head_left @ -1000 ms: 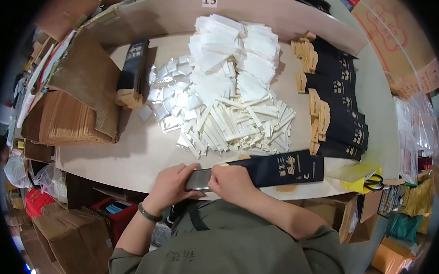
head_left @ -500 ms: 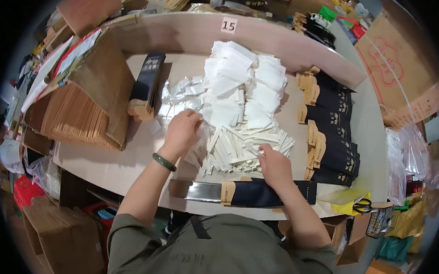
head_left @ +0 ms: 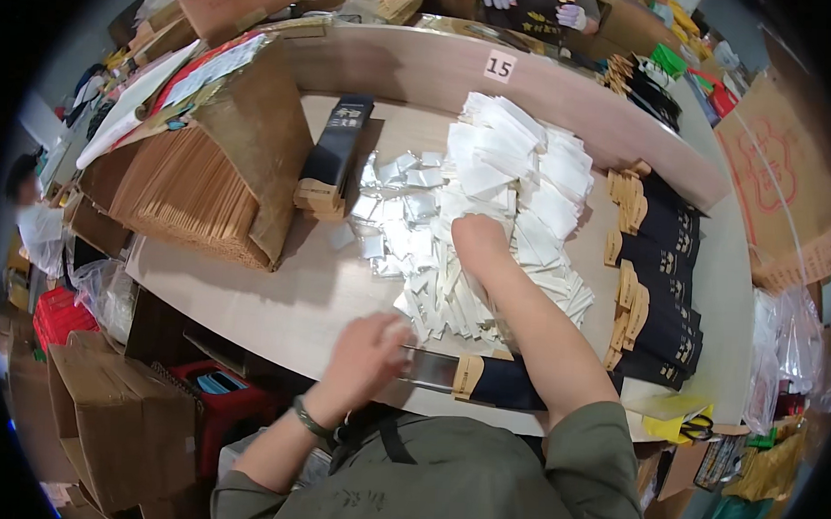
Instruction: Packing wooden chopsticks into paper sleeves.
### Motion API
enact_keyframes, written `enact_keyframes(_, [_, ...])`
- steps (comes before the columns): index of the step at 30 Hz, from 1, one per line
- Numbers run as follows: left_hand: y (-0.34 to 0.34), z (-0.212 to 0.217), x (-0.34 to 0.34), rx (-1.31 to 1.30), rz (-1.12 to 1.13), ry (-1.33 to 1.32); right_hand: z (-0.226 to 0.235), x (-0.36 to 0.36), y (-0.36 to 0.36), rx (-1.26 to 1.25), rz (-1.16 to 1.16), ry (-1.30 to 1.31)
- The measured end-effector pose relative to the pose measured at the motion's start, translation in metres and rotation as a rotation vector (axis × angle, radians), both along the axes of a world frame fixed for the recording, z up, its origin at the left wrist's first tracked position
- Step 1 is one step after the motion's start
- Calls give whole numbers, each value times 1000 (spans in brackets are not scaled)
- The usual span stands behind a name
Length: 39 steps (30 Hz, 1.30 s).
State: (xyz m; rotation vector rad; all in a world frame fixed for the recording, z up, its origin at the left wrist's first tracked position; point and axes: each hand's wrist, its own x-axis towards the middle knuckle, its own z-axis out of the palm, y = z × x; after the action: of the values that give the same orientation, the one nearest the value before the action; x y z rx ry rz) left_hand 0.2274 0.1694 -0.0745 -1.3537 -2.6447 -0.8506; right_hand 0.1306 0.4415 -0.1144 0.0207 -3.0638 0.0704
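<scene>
My left hand (head_left: 367, 358), blurred, curls its fingers above the left end of a shiny metal strip (head_left: 432, 368) at the table's front edge. A pale bit shows at its fingertips, too smeared to name. The strip's right part runs into a dark navy sleeve (head_left: 503, 384) with a tan end. My right hand (head_left: 481, 244) is closed over the lower part of a heap of white paper packets (head_left: 495, 142); its fingertips are hidden. Below it spread narrow white paper-wrapped sticks (head_left: 446, 303). Small clear and silvery packets (head_left: 395, 208) lie to its left.
A cardboard box (head_left: 253, 150) packed with tan sleeves stands at left, beside a dark sleeve bundle (head_left: 337, 149). Stacked dark sleeves (head_left: 660, 289) line the right side. Scissors (head_left: 696, 427) lie on yellow material at front right. A co-worker's gloved hands (head_left: 570, 16) show beyond the back panel.
My left hand has moved from the clear packets toward me, to the metal strip. My right hand has reached away from me, onto the white packets. The view has shifted left.
</scene>
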Motion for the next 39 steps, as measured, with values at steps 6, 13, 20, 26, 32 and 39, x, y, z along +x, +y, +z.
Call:
enact_keyframes(6, [-93, 83, -138, 178, 685, 357, 26, 7, 36, -530, -226, 87])
enact_keyframes(13, [-132, 82, -213, -295, 798, 135, 54, 6, 69, -1104, -435, 541])
enact_keyframes(20, [-155, 78, -217, -233, 844, 372, 74, 104, -53, -714, 183, -24])
enact_keyframes(26, [-162, 26, -105, 756, 932, -92, 15, 160, -88, -434, 402, -51])
enact_keyframes(32, [-110, -39, -22, 486, 406, -716, 8, 171, -92, -592, 236, 43])
enact_keyframes(39, [-98, -15, -37, 466, 244, -1026, 41, 215, -53, -559, 194, 150])
